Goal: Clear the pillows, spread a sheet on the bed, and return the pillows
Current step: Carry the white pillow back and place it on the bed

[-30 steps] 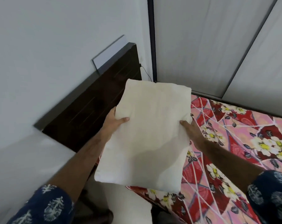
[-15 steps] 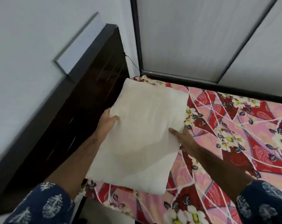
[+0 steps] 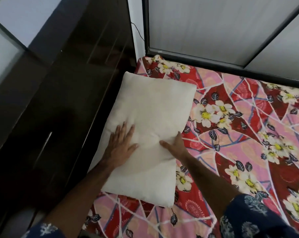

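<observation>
Nearest the camera, two forearms in dark printed sleeves [image 3: 258, 219] reach forward over the bed. A second ago both hands carried the pillow [image 3: 150, 134] in the air in front of the headboard; now it lies flat on the floral sheet [image 3: 239, 134], so the setting-down has just been done. The left hand [image 3: 122, 145] lies palm down on the pillow's near left part with fingers straight and spread, pressing rather than gripping. The right hand [image 3: 175, 146] rests along the pillow's right edge, thumb stretched across the top and fingers straight on the side, holding nothing closed (it looks like a patting or smoothing touch). The fabric dimples between the two hands.

For the task, this reads as the return stage: the sheet is already spread across the mattress, and this pillow is back at the head end. Whether another pillow remains to be fetched cannot be told here.

The pillow is plain cream, rectangular, soft and slightly creased, its long left edge lying against the dark wooden headboard [image 3: 63, 103] and its far corner near the bed's top corner. Beyond it stand grey sliding panels [image 3: 214, 26] along the bed's far side.
</observation>
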Available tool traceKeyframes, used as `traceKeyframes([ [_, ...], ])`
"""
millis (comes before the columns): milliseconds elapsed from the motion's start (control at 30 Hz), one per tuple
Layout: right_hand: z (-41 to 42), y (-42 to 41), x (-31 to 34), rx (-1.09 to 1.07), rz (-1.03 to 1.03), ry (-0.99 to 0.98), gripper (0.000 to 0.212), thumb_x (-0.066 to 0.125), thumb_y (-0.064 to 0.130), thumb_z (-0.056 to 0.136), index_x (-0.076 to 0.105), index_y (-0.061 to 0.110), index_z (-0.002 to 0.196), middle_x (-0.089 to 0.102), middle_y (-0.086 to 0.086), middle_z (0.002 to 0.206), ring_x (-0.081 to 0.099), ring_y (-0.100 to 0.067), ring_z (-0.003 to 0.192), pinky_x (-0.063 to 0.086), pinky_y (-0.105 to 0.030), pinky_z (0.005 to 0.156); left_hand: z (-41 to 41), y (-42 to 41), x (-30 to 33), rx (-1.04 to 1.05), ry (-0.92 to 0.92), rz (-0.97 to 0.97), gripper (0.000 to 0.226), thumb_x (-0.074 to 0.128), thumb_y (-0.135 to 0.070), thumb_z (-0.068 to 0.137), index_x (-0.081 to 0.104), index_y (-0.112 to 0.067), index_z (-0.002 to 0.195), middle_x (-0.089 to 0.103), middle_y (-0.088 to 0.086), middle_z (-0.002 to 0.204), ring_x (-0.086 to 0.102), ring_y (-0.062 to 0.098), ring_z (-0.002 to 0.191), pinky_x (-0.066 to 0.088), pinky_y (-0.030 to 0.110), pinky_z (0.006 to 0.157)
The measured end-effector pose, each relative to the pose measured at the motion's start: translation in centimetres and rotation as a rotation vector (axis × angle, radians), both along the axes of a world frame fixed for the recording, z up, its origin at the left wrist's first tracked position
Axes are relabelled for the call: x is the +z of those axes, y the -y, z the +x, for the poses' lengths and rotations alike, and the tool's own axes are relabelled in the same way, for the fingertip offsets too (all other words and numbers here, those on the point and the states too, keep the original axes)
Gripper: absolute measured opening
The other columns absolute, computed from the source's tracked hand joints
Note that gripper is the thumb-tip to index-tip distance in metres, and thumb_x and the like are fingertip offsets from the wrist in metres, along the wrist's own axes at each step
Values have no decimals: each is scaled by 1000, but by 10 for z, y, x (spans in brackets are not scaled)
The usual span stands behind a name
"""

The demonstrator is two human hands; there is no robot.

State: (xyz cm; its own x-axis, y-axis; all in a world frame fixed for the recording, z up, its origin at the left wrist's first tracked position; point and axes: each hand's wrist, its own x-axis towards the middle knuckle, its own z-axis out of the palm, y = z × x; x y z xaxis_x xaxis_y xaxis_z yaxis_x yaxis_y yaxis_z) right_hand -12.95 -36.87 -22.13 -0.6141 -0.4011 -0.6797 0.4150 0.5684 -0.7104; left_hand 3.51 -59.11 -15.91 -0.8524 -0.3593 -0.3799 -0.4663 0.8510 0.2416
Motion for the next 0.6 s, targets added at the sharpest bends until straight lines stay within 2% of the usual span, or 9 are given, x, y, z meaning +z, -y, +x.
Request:
traceKeyframes([
  [33, 1, 2, -8, 6, 13, 24, 130, 86, 76, 50, 22, 25, 150, 44, -9, 150, 46, -32, 137, 45, -56, 110, 2, 0, -7, 0, -29, -27, 83, 14, -72, 89, -3, -33, 161, -9, 5, 169, -2, 30, 156, 11, 53, 124],
  [133, 6, 15, 17, -2, 15, 8, 106, 86, 63, 58, 31, 28, 141, 51, -4, 141, 53, -27, 129, 49, -53, 106, 6, 4, -13, 9, -108, -84, 77, 21, -66, 95, -2, -33, 161, -5, 4, 170, -1, 29, 156, 9, 53, 123],
  [167, 7, 16, 20, 11, 20, -1, 105, 87, 63, 57, 31, 29, 140, 53, -3, 139, 54, -26, 128, 50, -53, 106, 7, 5, -14, 2, -124, -97, 77, 23, -65, 96, -2, -33, 161, -4, 4, 170, -1, 29, 156, 9, 53, 123],
  [267, 5, 13, 26, 55, 39, 8, 128, 82, 81, 47, 24, 28, 148, 46, -6, 148, 49, -29, 134, 46, -54, 110, 10, 4, -11, -28, -115, -114, 75, 22, -63, 97, 1, -30, 161, -2, 7, 170, 1, 30, 156, 12, 54, 123],
  [333, 3, 7, 45, 144, 130, -13, 136, 76, 82, 56, 10, 23, 158, 32, -13, 159, 40, -34, 142, 41, -55, 114, 8, -1, -7, -49, -71, -129, 76, 19, -62, 97, 5, -26, 162, 3, 11, 169, 7, 34, 155, 16, 57, 121],
  [433, -2, -10, 74, 374, 304, -194, 115, 67, 62, 86, -3, 12, 161, 16, -16, 166, 27, -37, 150, 32, -54, 120, -2, -10, 4, -59, 11, -128, 79, 17, -60, 94, 15, -18, 161, 13, 20, 166, 18, 43, 152, 23, 64, 117],
  [533, -6, -37, 99, 628, 419, -440, 104, 61, 58, 93, -4, 14, 161, 9, -15, 169, 22, -41, 151, 31, -58, 118, -9, -21, 19, -74, 77, -129, 84, 14, -60, 92, 22, -11, 159, 19, 25, 163, 22, 45, 150, 23, 65, 115],
  [600, -5, -62, 123, 701, 462, -546, 100, 59, 55, 95, -5, 16, 161, 8, -14, 169, 22, -40, 151, 34, -58, 116, -14, -42, 35, -190, 76, -148, 79, 21, -57, 92, 37, -9, 153, 32, 24, 159, 36, 45, 144, 32, 66, 110],
])
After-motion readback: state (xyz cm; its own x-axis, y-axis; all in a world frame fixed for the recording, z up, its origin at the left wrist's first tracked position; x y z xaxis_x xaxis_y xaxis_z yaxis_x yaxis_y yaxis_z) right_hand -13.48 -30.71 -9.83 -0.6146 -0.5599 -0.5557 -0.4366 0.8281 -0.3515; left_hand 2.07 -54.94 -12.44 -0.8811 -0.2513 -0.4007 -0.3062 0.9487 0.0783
